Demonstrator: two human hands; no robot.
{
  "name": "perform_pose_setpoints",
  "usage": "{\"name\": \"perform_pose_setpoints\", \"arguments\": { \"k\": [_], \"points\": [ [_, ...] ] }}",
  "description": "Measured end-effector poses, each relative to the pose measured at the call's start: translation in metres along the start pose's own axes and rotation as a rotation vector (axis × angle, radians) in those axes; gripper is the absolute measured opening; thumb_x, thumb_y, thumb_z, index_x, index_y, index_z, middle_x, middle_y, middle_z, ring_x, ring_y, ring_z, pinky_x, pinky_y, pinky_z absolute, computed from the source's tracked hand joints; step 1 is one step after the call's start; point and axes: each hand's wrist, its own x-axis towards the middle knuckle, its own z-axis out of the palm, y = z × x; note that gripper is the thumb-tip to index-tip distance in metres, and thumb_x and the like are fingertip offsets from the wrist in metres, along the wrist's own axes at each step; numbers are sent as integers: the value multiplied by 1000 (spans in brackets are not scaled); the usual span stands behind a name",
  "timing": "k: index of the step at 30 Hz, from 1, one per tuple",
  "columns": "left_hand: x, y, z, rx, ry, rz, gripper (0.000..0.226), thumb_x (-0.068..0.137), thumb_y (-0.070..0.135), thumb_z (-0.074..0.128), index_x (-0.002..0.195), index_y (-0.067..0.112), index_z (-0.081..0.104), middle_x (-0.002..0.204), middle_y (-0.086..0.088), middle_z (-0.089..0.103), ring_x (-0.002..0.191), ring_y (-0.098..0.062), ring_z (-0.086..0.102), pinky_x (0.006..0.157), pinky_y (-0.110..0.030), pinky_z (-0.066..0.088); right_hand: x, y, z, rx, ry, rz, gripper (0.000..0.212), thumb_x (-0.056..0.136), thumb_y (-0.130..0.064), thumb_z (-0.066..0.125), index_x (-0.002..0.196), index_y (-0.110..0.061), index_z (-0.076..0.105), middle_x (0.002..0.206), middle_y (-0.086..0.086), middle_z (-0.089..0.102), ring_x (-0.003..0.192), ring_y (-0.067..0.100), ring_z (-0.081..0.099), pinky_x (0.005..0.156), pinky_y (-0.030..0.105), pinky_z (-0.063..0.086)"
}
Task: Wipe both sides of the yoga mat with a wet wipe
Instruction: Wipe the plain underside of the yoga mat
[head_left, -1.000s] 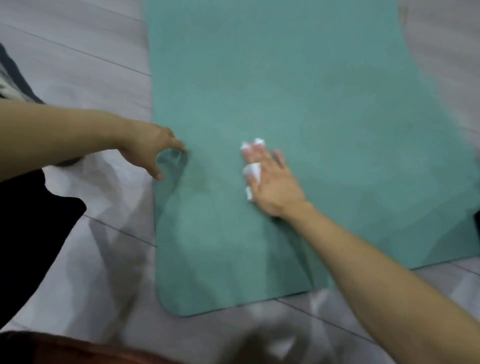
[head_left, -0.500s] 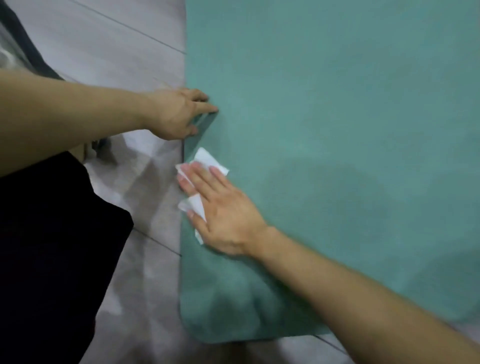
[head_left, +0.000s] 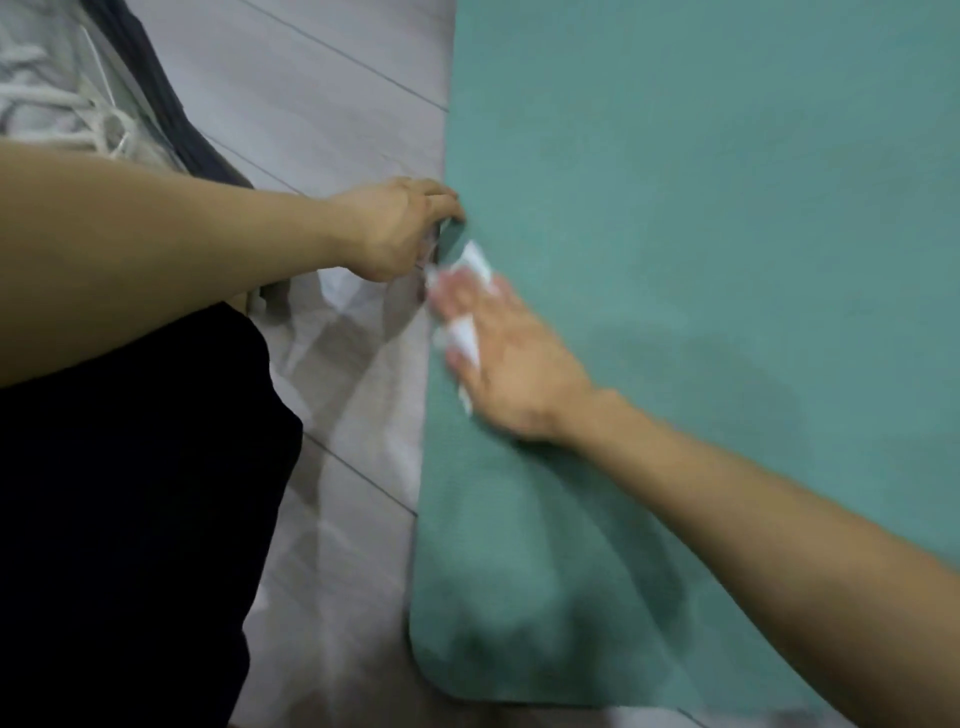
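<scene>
A teal yoga mat (head_left: 701, 218) lies flat on the grey floor and fills the right of the view. Its near left corner is rounded. My left hand (head_left: 395, 228) pinches the mat's left edge and lifts it slightly. My right hand (head_left: 498, 358) lies flat on the mat near that edge, fingers stretched, pressing a white wet wipe (head_left: 470, 270) under them. The wipe sticks out past the fingertips and between the fingers. The right hand is blurred. Darker damp patches show on the mat to the right of the hand.
Grey plank floor (head_left: 332, 98) runs along the mat's left side. Black clothing (head_left: 130, 519) covers the lower left. A grey and white fabric thing with cords (head_left: 57, 104) and a dark strap lie at the top left.
My right hand has slid the wipe leftward to the mat's left edge, then a little up toward the left hand. My left hand has kept its pinch on the edge.
</scene>
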Motion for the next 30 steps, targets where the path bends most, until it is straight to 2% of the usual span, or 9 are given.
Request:
{"name": "perform_pose_setpoints", "arguments": {
  "k": [3, 5, 7, 11, 13, 19, 21, 26, 30],
  "points": [
    [1, 2, 2, -17, 28, -7, 58, 91, 5, 61, 148, 12, 52, 157, -13, 45, 140, -36, 48, 118, -43, 37, -67, -37, 7, -44, -145, -336, 66, 111, -39, 40, 168, -18, 16, 176, 2, 13, 163, 16, 2, 132, 42, 5],
    [-2, 1, 2, -25, 26, -27, 62, 89, 3, 63, 149, 13, 52, 159, -13, 43, 143, -34, 46, 120, -39, 35, -62, -21, 1, -111, -171, -426, 63, 112, -40, 34, 169, -22, 12, 176, -3, 11, 163, 14, -1, 132, 42, 4],
    [-6, 1, 0, -47, 2, -65, 66, 89, 1, 63, 153, 15, 50, 160, -12, 43, 145, -32, 43, 120, -34, 32, -20, 7, -5, -150, -145, -320, 61, 113, -41, 28, 169, -25, 9, 176, -5, 10, 162, 10, -2, 132, 42, 0],
    [-8, 1, -3, -73, 6, -182, 72, 91, 10, 65, 158, 16, 40, 157, -13, 48, 142, -33, 46, 117, -37, 35, 60, 60, -22, -116, -44, 110, 63, 110, -43, 22, 169, -25, 8, 176, -5, 8, 162, 8, -2, 132, 44, 0],
    [-6, 0, -4, -75, 19, -240, 72, 91, 16, 68, 157, 11, 39, 155, -17, 48, 142, -36, 46, 117, -40, 38, 59, 50, -14, -82, -2, 126, 64, 110, -42, 25, 169, -21, 10, 176, -2, 11, 162, 12, -2, 132, 40, -1],
    [-6, -8, -2, -4, -16, -230, 64, 85, 17, 67, 148, 19, 53, 153, -10, 50, 136, -35, 50, 114, -47, 44, -20, 12, -5, -117, -179, -501, 62, 113, -41, 28, 169, -21, 11, 176, 0, 12, 163, 14, -2, 132, 41, 1],
    [-8, -9, -1, -5, -36, -232, 65, 86, 24, 68, 148, 19, 53, 153, -10, 50, 135, -36, 52, 113, -48, 45, 24, 39, -13, -151, -147, -402, 60, 112, -42, 24, 169, -26, 9, 176, -3, 13, 162, 11, -1, 132, 41, 0],
    [-6, -4, -11, -35, -72, -253, 76, 78, 54, 64, 145, 19, 56, 147, -11, 56, 131, -34, 55, 112, -45, 45, 119, 91, -32, -95, -23, 162, 62, 112, -43, 23, 169, -23, 10, 176, -2, 10, 162, 10, -1, 132, 38, -4],
    [-7, -3, -13, -13, -74, -241, 101, 63, 76, 64, 146, 19, 54, 148, -9, 55, 131, -32, 54, 113, -41, 44, 58, 54, -21, -51, -23, -124, 63, 113, -41, 30, 169, -19, 12, 176, 1, 13, 162, 13, -1, 132, 36, -1]
  ]
}}
